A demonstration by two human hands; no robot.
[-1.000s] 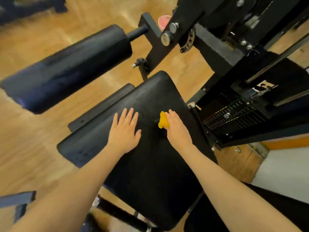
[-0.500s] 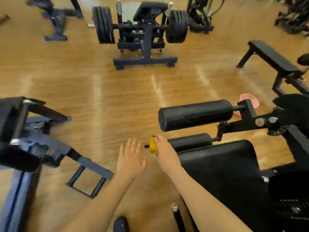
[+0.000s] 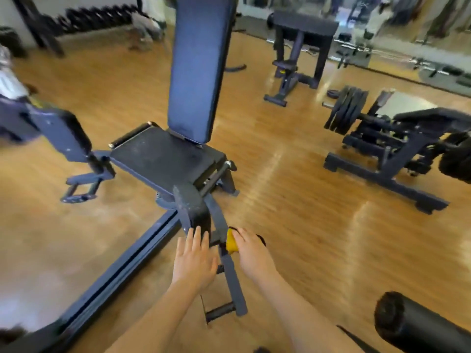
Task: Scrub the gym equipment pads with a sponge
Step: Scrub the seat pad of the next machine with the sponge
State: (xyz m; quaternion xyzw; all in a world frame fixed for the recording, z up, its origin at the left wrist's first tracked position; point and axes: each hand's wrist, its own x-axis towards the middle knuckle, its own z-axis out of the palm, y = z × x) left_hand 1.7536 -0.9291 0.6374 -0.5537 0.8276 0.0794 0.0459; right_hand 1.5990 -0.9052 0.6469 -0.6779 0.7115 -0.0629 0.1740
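Observation:
A yellow sponge (image 3: 231,241) sits in my right hand (image 3: 251,254), which grips it in the air above the floor. My left hand (image 3: 195,259) is held out flat with straight fingers, its fingertips close to a small black leg pad (image 3: 191,207) on a seated machine. That machine has a black seat pad (image 3: 165,159) and a tall upright back pad (image 3: 197,64) just ahead of me. A black roller pad (image 3: 413,324) shows at the lower right corner.
A dark metal frame rail (image 3: 114,273) runs diagonally across the wooden floor at the left. A footrest bar (image 3: 229,284) lies under my hands. A plate-loaded bench (image 3: 392,146) stands at right, another bench (image 3: 300,47) at the back.
The view has swung away from the first machine's seat pad to a different seated machine. Both hands left that pad and are held out in the air, the sponge still in my right hand.

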